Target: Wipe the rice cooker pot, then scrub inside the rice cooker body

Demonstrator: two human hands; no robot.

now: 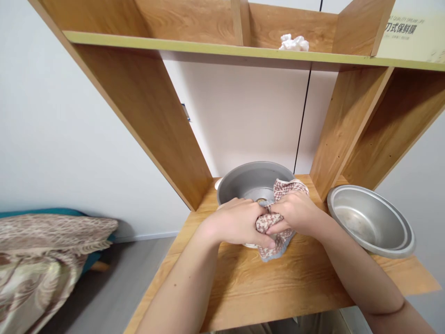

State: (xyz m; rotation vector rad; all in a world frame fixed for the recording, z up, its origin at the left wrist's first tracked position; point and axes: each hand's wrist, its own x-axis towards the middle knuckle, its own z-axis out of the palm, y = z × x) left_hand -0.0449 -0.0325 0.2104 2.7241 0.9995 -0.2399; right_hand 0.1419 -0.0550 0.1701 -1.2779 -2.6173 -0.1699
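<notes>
A brown-and-white patterned cloth [269, 224] with a grey-blue underside is bunched over the front rim of a round grey pot-like body, probably a rice cooker [255, 174]. My right hand [295, 212] is closed on the cloth, with part of it sticking up behind the fingers. From the other side, my left hand [241, 220] bends over the front rim, its thumb and fingertips pressed against the cloth. Both hands nearly meet there and hide much of the rim. Inside the body, part of a round metal base shows.
A silver metal inner pot [368, 222] sits to the right on the wooden desk [271, 287]. Upright wooden panels [139, 106] flank the work area, under a shelf [222, 52] holding crumpled white tissue [294, 43] and a printed box [413, 37]. Patterned fabric [45, 260] lies at left.
</notes>
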